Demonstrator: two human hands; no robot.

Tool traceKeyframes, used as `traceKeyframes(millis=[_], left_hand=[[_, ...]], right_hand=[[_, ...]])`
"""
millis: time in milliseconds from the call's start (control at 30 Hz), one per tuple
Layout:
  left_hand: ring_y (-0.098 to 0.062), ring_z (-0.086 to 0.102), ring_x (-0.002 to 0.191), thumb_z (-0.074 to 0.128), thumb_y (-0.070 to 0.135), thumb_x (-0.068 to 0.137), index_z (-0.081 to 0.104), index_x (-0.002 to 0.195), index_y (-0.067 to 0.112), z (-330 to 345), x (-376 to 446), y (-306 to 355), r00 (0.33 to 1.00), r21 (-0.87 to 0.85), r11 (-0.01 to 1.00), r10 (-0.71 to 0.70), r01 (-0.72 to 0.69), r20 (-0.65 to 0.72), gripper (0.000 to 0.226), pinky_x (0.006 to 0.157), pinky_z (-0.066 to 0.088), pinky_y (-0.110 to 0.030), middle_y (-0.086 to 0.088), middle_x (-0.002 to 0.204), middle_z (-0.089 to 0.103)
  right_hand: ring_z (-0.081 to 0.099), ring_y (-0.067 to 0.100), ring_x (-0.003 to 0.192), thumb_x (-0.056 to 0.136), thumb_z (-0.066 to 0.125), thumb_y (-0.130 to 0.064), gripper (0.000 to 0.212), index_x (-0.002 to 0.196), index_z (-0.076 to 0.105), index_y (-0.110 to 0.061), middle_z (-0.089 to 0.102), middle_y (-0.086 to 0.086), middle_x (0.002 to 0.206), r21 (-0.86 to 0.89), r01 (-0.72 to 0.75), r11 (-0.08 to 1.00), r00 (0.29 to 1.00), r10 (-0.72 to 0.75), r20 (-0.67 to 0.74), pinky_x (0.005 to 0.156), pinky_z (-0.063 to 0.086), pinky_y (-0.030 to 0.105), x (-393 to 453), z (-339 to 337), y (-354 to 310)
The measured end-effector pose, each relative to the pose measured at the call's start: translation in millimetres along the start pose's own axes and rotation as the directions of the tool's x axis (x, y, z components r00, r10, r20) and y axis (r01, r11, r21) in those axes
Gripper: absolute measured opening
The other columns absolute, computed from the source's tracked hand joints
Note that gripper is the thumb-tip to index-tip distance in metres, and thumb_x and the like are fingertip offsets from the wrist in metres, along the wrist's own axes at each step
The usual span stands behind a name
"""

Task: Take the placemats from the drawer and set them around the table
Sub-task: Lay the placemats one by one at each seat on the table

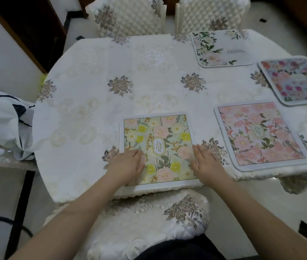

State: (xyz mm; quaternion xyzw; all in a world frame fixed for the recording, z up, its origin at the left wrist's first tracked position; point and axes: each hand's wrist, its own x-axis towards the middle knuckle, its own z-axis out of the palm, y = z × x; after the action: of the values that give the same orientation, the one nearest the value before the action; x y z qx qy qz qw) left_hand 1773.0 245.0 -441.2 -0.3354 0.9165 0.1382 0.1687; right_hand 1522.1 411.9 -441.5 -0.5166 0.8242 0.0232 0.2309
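A yellow-and-green floral placemat (158, 132) marked GARDEN lies flat at the table's near edge. My left hand (128, 162) rests flat on its left side and my right hand (205, 160) presses its right edge, fingers straight. A pink floral placemat (259, 136) lies to the right of it. A red-and-purple flowered placemat (297, 79) sits at the far right edge. A white placemat with green leaves (218, 47) lies at the far side. All rest on the cream embroidered tablecloth (92, 91).
A padded chair (148, 222) stands between me and the table. Two quilted chairs (128, 15) stand at the far side. A white cloth with dark stripes (4, 119) lies at the left on a side surface. A dark cable (8, 220) runs along the floor.
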Motion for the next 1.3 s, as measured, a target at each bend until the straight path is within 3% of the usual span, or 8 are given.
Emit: traceKeyframes(millis=[167, 300, 400, 533, 700, 1000, 1200, 1300], left_hand=[[-0.021, 0.036, 0.141, 0.033, 0.048, 0.103, 0.022, 0.156, 0.018, -16, -1, 41, 0.995, -0.057, 0.993, 0.102, -0.102, -0.003, 0.062, 0.114, 0.032, -0.04, -0.002, 0.158, 0.032], [-0.019, 0.035, 0.142, 0.032, 0.048, 0.103, 0.022, 0.156, 0.02, -25, 1, 65, 0.987, -0.055, 0.987, 0.148, -0.152, -0.064, 0.061, 0.113, 0.032, -0.038, 0.0, 0.158, 0.033], [-0.017, 0.037, 0.14, 0.032, 0.049, 0.103, 0.021, 0.156, 0.021, -25, 8, 77, 0.982, -0.052, 0.982, 0.177, -0.181, -0.065, 0.061, 0.113, 0.034, -0.037, 0.001, 0.158, 0.033], [-0.017, 0.037, 0.14, 0.033, 0.049, 0.103, 0.02, 0.156, 0.023, -34, 21, 107, 0.975, -0.034, 0.975, 0.218, -0.22, -0.051, 0.061, 0.113, 0.032, -0.037, 0.001, 0.159, 0.031], [-0.018, 0.041, 0.137, 0.035, 0.045, 0.103, 0.026, 0.155, 0.023, -49, 40, 169, 0.961, -0.031, 0.963, 0.263, -0.267, -0.087, 0.057, 0.11, 0.035, -0.034, 0.0, 0.155, 0.038], [-0.015, 0.028, 0.146, 0.023, 0.06, 0.092, 0.022, 0.156, 0.03, -68, 68, 306, 0.88, 0.067, 0.88, 0.474, -0.47, -0.041, 0.07, 0.119, 0.026, -0.041, 0.007, 0.16, 0.03], [-0.013, 0.025, 0.146, 0.03, 0.053, 0.101, 0.024, 0.155, 0.027, -81, 90, 376, 0.834, 0.1, 0.835, 0.548, -0.542, -0.058, 0.06, 0.118, 0.02, -0.034, 0.007, 0.161, 0.027], [-0.012, 0.027, 0.146, 0.031, 0.052, 0.101, 0.026, 0.155, 0.028, -83, 103, 410, 0.807, 0.116, 0.81, 0.584, -0.575, -0.082, 0.059, 0.118, 0.021, -0.035, 0.007, 0.16, 0.029]], right_hand=[[0.007, 0.014, 0.15, 0.105, 0.021, -0.043, 0.059, 0.157, 0.004, -0.021, 0.0, -0.003, 0.164, 0.05, -0.062, 0.997, 0.997, 0.065, -0.05, 0.12, 0.008, 0.037, -36, -11, -4], [0.014, 0.018, 0.149, 0.099, 0.017, -0.045, 0.062, 0.157, 0.009, -0.022, 0.01, 0.001, 0.164, 0.154, -0.083, 0.985, 0.98, 0.108, -0.165, 0.119, 0.015, 0.039, -57, -21, -1], [0.016, 0.017, 0.148, 0.103, 0.028, -0.038, 0.056, 0.156, 0.017, -0.02, 0.013, 0.0, 0.163, 0.194, -0.109, 0.975, 0.961, 0.153, -0.231, 0.119, 0.015, 0.036, -72, -28, 11], [0.009, 0.015, 0.15, 0.104, 0.03, -0.035, 0.055, 0.156, 0.015, -0.021, 0.006, -0.003, 0.164, 0.258, -0.177, 0.95, 0.941, 0.24, -0.238, 0.12, 0.013, 0.036, -97, -32, 46], [0.018, 0.018, 0.148, 0.103, 0.031, -0.039, 0.055, 0.155, 0.02, -0.023, 0.012, -0.003, 0.163, 0.326, -0.27, 0.906, 0.9, 0.358, -0.249, 0.115, 0.023, 0.039, -136, -28, 105], [0.016, 0.016, 0.148, 0.102, 0.033, -0.038, 0.057, 0.155, 0.02, -0.019, 0.017, -0.001, 0.162, 0.392, -0.38, 0.838, 0.805, 0.508, -0.306, 0.12, 0.019, 0.036, -180, -46, 200], [0.012, 0.012, 0.149, 0.103, 0.03, -0.034, 0.056, 0.156, 0.016, -0.02, 0.012, -0.003, 0.163, 0.449, -0.385, 0.807, 0.733, 0.562, -0.382, 0.118, 0.009, 0.026, -208, -62, 245], [0.01, 0.014, 0.149, 0.103, 0.033, -0.032, 0.057, 0.156, 0.014, -0.02, 0.011, -0.001, 0.163, 0.484, -0.418, 0.769, 0.692, 0.615, -0.379, 0.119, 0.009, 0.029, -218, -64, 269]])
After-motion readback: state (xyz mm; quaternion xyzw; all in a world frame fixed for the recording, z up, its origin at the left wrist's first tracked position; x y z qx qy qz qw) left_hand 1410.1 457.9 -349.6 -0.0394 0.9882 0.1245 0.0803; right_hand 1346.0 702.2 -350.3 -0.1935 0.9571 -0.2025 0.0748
